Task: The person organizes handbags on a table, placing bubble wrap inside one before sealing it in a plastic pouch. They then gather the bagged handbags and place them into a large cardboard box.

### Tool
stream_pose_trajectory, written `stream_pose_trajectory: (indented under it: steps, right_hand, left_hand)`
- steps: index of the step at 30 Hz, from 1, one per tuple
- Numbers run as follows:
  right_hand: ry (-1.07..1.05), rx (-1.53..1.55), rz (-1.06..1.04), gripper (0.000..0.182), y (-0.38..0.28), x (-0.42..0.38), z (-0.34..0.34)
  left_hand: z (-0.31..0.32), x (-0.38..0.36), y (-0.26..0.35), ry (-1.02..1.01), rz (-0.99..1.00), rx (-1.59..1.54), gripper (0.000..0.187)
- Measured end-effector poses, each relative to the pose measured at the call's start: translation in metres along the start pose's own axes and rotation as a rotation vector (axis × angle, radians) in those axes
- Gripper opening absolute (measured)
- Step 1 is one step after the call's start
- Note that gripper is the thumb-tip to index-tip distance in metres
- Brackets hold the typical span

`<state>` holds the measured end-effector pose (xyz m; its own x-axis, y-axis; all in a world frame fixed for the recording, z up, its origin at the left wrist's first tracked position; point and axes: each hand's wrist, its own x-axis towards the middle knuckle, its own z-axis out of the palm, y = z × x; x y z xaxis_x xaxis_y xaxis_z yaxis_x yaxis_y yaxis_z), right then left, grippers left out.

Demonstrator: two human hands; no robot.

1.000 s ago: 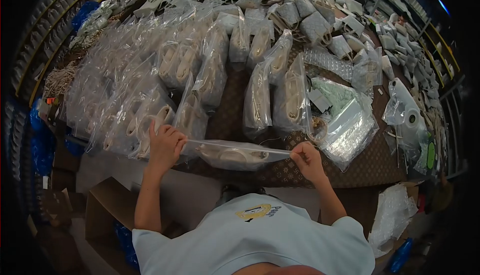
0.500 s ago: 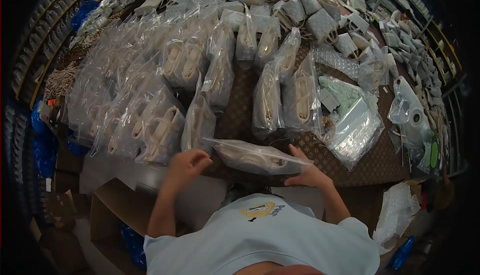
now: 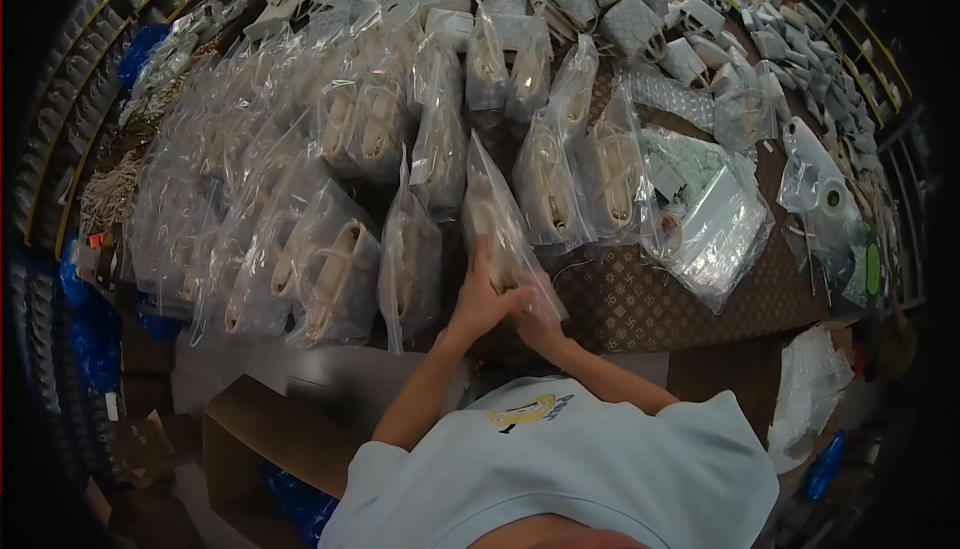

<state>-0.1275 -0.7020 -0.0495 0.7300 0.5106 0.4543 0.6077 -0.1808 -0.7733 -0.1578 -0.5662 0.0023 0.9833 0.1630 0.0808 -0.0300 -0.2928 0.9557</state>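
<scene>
You are standing a filled clear bag (image 3: 497, 227) upright at the near edge of the patterned table (image 3: 650, 304), and both hands are working on it. Your left hand (image 3: 480, 294) is grasping the bag's lower left side, fingers wrapped onto the plastic, while your right hand (image 3: 537, 321) is pressing in at its bottom right corner; how firmly that hand is closing you cannot tell, since the left hand and the plastic are covering part of it. The bag is sitting just in front of the table's near edge, tilting slightly, between an upright bag on its left (image 3: 410, 254) and a pair of upright bags on its right (image 3: 580, 184). Judging by this, you are in the placing step: adding this bag to the front row. The next move is calling for steadying the base so it is resting flat on the table, then easing both hands off without tipping it into its neighbours, as the plastic is looking slippery and the row is packed closely
</scene>
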Motion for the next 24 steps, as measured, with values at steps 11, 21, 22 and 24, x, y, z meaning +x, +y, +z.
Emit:
stream_pose_trajectory:
  steps: [11,21,22,24]
  right_hand:
    - [0.064,-0.055,0.058,0.023,-0.045,0.075,-0.103]
    - [0.063,0.053,0.632,0.076,0.082,0.108,-0.178]
    - [0.081,0.141,0.696,0.069,0.111,0.103,-0.17]
    - [0.16,0.309,0.728,0.057,0.16,0.092,-0.154]
  left_hand:
    - [-0.039,0.159,-0.068,0.463,0.056,0.398,0.034]
    - [0.015,0.099,0.023,0.407,0.405,0.464,0.075]
    - [0.039,0.088,0.042,0.261,0.276,0.424,0.089]
    - [0.085,0.089,0.043,0.16,0.137,0.407,0.103]
